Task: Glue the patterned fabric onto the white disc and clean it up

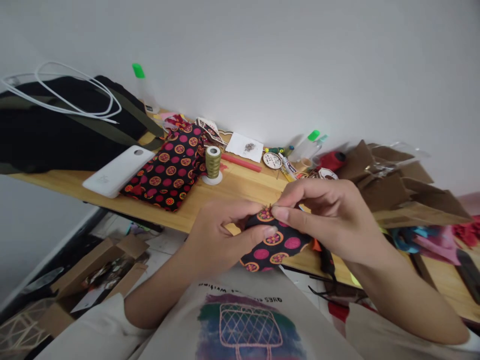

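At a table (234, 190), left hand (221, 232) and right hand (333, 212) pinch cloth (272, 245) at its far edge, likely soft, light, best held there.

The bare left hand (230, 232) and right hand (322, 212) pinched the upper edge of a black fabric piece with pink and orange circles (273, 247), close together. On the pale wooden table (238, 184) stood 1 olive-green thread spool (213, 164), just beside a similarly patterned black cloth bundle (167, 167). A white rectangular device (114, 174) lay left of the bundle; a brown paper bag (386, 187) lay at the right.
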A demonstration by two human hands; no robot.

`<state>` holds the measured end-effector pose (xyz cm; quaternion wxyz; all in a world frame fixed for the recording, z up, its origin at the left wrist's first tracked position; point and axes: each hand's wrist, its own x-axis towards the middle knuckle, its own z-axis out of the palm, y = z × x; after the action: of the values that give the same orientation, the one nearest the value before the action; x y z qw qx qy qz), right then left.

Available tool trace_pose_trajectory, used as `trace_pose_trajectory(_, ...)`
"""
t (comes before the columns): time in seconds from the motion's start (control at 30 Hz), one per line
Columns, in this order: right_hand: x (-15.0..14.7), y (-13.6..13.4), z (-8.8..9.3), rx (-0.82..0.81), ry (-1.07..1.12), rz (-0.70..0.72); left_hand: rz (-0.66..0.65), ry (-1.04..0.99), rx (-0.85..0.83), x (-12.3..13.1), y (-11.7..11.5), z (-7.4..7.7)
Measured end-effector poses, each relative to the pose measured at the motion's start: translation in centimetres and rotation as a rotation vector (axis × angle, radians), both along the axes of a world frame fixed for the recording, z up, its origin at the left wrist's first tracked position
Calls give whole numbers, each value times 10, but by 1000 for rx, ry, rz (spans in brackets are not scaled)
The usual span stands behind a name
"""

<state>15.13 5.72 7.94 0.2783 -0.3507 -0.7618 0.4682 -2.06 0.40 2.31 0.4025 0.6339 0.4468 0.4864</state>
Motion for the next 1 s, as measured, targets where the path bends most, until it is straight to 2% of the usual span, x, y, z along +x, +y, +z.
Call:
trace_pose_trajectory(0.17,1,-4,-2,-136,28,-24,28,83,79,1,-4,4)
trace_pose_trajectory(0.23,1,-6,-1,-119,22,-27,50,115,132,2,-6,4)
trace_pose_trajectory(0.4,7,-12,0,123,8,-24,89,102,220,3,-10,2)
trace_pose_trajectory(0.57,14,-19,-3,295,-14,-31,110,57,258,4,-13,-3)
trace_pose_trajectory(0.77,14,-26,-1,612,-45,-20,170,124,420,10,-14,0)
trace_pose_trajectory(0.87,16,-27,2,753,-68,28,143,153,400,12,-16,2)
trace_pose_trajectory(1.0,17,-28,6,819,-66,61,127,188,381,13,-17,4)
